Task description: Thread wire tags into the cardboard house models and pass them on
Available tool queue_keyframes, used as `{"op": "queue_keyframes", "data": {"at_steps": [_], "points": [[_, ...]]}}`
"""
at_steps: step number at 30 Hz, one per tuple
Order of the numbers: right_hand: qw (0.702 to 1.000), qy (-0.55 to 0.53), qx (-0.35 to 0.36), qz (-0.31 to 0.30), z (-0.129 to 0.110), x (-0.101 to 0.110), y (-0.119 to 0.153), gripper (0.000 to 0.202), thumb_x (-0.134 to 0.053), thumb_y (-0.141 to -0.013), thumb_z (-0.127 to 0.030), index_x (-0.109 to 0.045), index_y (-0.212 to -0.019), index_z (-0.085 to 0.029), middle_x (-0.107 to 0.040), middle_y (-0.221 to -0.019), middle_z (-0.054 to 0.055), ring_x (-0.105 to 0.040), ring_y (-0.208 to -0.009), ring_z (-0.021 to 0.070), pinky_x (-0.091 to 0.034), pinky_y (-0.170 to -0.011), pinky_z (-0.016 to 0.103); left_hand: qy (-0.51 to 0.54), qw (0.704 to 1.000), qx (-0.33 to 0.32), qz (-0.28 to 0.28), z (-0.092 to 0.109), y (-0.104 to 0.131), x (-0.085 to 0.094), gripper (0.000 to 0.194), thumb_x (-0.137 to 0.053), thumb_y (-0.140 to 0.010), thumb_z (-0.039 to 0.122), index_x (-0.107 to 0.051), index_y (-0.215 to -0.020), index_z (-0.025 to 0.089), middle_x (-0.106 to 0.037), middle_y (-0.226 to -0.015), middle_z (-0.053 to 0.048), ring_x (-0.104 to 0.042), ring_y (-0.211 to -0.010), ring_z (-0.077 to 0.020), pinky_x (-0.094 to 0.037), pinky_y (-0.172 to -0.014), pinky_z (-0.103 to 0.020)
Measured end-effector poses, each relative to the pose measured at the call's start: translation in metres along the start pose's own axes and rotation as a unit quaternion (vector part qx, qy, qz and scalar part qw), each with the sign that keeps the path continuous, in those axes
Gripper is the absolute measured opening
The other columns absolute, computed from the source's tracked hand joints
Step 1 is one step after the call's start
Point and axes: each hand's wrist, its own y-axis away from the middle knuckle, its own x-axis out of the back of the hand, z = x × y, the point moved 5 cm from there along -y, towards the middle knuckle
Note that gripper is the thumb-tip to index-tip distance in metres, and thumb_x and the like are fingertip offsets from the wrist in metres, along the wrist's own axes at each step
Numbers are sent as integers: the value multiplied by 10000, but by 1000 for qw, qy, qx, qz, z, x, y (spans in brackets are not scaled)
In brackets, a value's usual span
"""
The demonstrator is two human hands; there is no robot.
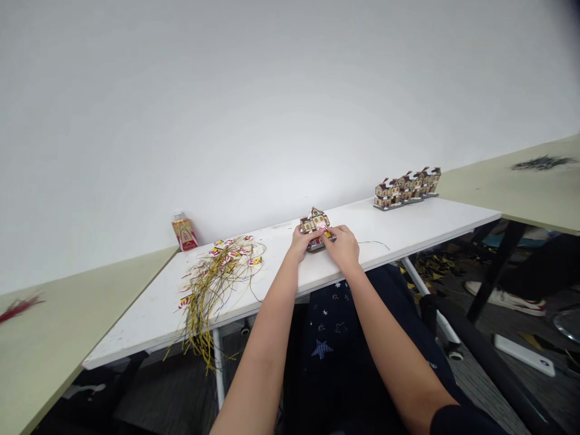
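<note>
White is the table (408,226) where the person works, and on it, near the middle and close to the front edge, stands a small model house (314,222) with a dark red roof and yellow walls. Both hands are on this house. The left hand (300,243) touches its left lower side and the right hand (343,243) covers its right lower corner; the fingers of both are curled together around the base, but it is too small to tell if they really clamp it or only press against it. The house looks like printed card or thin board, so it is probably very light and a little fragile, and a strong squeeze could bend the walls or the roof. The stiff base seems the safest place to take hold, with fingers on two opposite sides. To the left on the same table lies a loose heap of yellow strings with small red and white tags (222,266), some hanging over the edge, and behind it a small carton (183,233) stands near the wall. Far to the right, a row of similar houses (406,188) stands together, well apart from the hands.
</note>
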Motion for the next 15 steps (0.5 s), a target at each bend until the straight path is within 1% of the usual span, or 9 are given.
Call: {"op": "queue_keyframes", "data": {"at_steps": [7, 10, 15], "points": [[1000, 0, 10, -1, 4, -2, 1, 290, -549, -940, -336, -742, -1116, -210, -654, -1094, 82, -625, -981, 220, -472, -810, 314, -7, 1000, -13, 12, 1, 0, 3, 810, -950, -379, 167, -554, -1086, 162, -719, -1045, -107, -705, -907, -244, -556, -894, -441], [1000, -6, 15, -7, 5, -2, 1, 295, -544, -942, -331, -738, -1132, -217, -652, -1084, 84, -621, -984, 216, -471, -838, 311, -9, 1000, -24, 9, 3, 0, 3, 807, -945, -387, 153, -545, -1088, 166, -717, -1054, -109, -705, -919, -248, -557, -895, -438], [999, -16, 26, -15, 4, -2, 0, 287, -528, -941, -300, -740, -1119, -227, -643, -1076, 81, -616, -983, 209, -471, -856, 308, -8, 1000, -23, 3, 6, 2, 2, 779, -935, -419, 169, -555, -1098, 166, -716, -1058, -119, -708, -924, -264, -546, -912, -460]]}}
